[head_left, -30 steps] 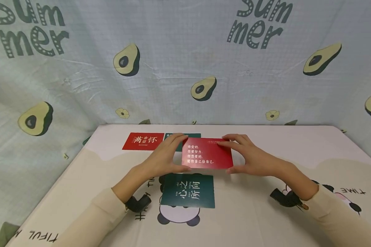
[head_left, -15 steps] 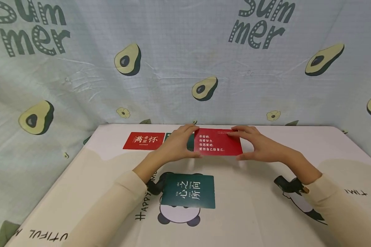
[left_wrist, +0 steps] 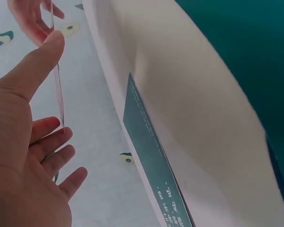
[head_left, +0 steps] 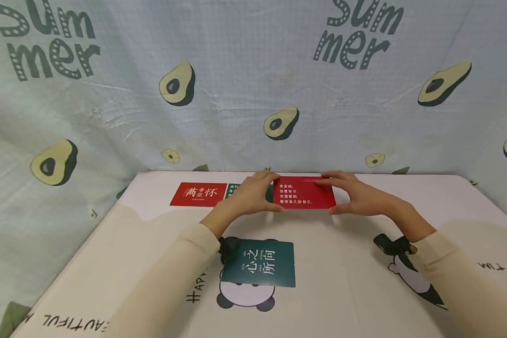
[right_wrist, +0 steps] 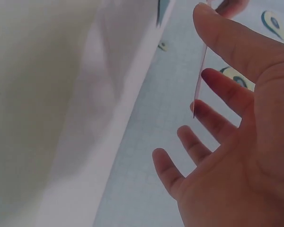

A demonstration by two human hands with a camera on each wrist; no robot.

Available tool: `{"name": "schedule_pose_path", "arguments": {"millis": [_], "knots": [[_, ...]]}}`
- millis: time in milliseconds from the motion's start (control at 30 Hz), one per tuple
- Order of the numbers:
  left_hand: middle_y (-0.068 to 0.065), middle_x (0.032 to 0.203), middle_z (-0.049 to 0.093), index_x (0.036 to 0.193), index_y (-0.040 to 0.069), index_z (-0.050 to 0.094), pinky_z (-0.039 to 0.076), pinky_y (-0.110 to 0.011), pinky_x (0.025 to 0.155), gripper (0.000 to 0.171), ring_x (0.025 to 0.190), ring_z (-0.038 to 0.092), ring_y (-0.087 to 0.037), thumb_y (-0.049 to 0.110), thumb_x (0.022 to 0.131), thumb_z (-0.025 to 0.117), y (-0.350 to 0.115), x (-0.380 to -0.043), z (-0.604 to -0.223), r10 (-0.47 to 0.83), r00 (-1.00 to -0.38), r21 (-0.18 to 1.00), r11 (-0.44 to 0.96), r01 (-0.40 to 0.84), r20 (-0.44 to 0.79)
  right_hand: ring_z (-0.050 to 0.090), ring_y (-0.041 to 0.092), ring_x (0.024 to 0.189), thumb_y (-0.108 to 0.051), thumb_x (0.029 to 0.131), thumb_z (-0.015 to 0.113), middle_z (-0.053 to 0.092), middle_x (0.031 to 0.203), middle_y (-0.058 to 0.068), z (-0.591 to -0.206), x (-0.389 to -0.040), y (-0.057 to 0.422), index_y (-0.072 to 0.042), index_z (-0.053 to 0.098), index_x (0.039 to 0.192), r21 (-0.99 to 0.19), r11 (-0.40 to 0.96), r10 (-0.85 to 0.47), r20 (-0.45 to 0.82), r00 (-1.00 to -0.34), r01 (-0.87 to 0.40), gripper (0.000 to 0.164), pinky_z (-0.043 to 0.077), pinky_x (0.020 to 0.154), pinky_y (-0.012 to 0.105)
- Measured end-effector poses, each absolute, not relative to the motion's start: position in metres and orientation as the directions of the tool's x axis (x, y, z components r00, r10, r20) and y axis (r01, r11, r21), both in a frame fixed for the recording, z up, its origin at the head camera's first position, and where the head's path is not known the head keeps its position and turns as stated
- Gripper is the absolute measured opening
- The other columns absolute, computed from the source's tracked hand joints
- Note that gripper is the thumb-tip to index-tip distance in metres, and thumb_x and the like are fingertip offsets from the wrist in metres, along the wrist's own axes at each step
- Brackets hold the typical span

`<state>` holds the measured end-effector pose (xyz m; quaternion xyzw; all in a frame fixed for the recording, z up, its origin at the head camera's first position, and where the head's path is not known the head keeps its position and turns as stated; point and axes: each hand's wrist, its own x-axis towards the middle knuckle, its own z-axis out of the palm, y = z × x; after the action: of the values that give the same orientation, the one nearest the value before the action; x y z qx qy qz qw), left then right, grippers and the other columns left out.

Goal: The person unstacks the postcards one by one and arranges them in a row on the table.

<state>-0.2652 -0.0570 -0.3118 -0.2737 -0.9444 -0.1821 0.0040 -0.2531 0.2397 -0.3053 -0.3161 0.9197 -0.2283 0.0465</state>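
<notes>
A red postcard (head_left: 304, 192) with white Chinese lettering is held raised over the back of the table. My left hand (head_left: 253, 193) pinches its left side between thumb and fingers. On the opposite side, my right hand (head_left: 359, 197) grips it the same way, one finger lying across its face. Both wrist views show the postcard edge-on as a thin line, with thumb and fingertips at its edges. Partly hidden behind my left hand is a dark green postcard (head_left: 233, 188) lying on the table. Left of that one lies another red postcard (head_left: 198, 194).
Nearer to me, a dark green postcard (head_left: 259, 263) lies over a printed panda on the pale tablecloth (head_left: 329, 291). Behind the table's back edge hangs a light curtain (head_left: 219, 126) with avocado prints. Small black devices sit at both wrists, the right one (head_left: 390, 244) plainly visible.
Both hands have carried the red postcard away from me and to the right, toward the table's back edge. The postcards lying on the table have stayed put.
</notes>
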Motion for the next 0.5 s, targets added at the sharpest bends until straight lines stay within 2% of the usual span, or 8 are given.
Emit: {"name": "schedule_pose_path", "arguments": {"millis": [500], "knots": [[-0.006, 0.145, 0.042, 0.145, 0.014, 0.040, 0.037, -0.045, 0.104, 0.089, 0.132, 0.035, -0.023, 0.046, 0.072, 0.080, -0.045, -0.284, -0.325, 0.532, -0.844, 0.316, 0.791, 0.524, 0.068, 0.020, 0.035, 0.135, -0.027, 0.077, 0.080, 0.029, 0.149, 0.012, -0.323, -0.271, 0.248, -0.017, 0.045, 0.143, -0.480, 0.719, -0.567, 0.013, -0.824, -0.503, 0.075, 0.046, 0.091, 0.055]]}}
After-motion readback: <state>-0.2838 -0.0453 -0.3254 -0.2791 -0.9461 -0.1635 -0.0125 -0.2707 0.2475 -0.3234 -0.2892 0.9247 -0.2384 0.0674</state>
